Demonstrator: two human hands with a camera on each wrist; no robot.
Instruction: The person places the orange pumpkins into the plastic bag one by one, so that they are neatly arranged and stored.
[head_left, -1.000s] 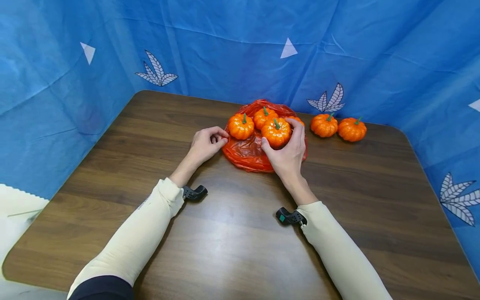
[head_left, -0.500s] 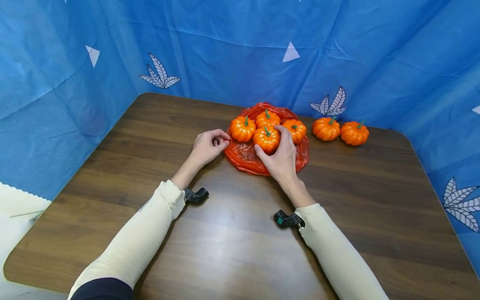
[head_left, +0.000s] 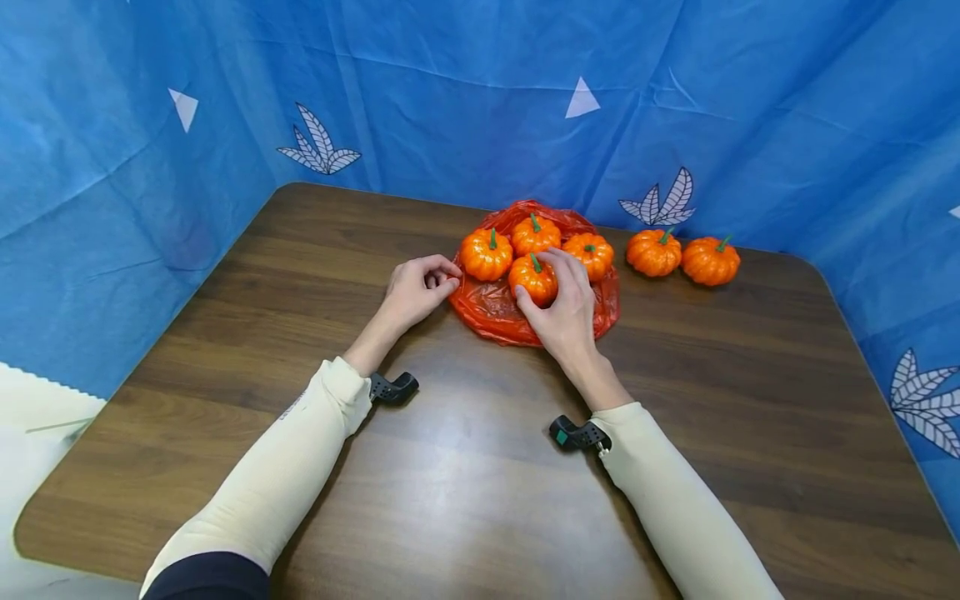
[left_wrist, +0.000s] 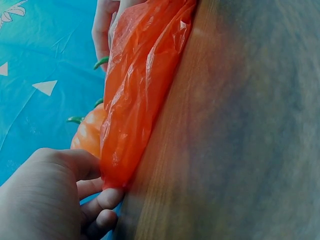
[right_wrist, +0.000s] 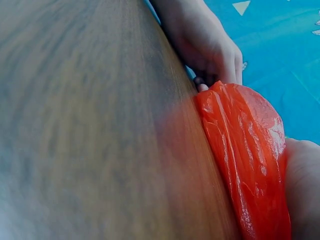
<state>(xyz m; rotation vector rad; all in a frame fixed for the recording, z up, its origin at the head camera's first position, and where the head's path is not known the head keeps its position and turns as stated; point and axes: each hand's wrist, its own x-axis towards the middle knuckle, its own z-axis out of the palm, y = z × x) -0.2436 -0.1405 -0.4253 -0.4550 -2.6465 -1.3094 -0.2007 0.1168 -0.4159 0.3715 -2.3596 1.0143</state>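
Observation:
A red plastic bag (head_left: 510, 325) lies on the table with its mouth spread open. Inside it sit several small glossy orange pumpkins with green stems, among them a left pumpkin (head_left: 485, 257), a rear pumpkin (head_left: 536, 236) and a right pumpkin (head_left: 589, 254). My right hand (head_left: 562, 304) reaches over the bag, thumb and fingers curved around the front pumpkin (head_left: 533, 281). At the bag's left rim, my left hand (head_left: 417, 290) pinches the plastic between thumb and fingers, also seen in the left wrist view. The bag's wall hides most of the pumpkins in both wrist views.
Two more pumpkins, one nearer (head_left: 654, 253) and one farther right (head_left: 710, 262), stand on the table right of the bag. A blue patterned curtain (head_left: 465, 108) hangs along the back edge of the brown wooden table (head_left: 465, 467).
My right hand has lowered the front pumpkin and shifted it left, onto the bag's middle; the right pumpkin now shows. My left hand has stayed at the bag's rim.

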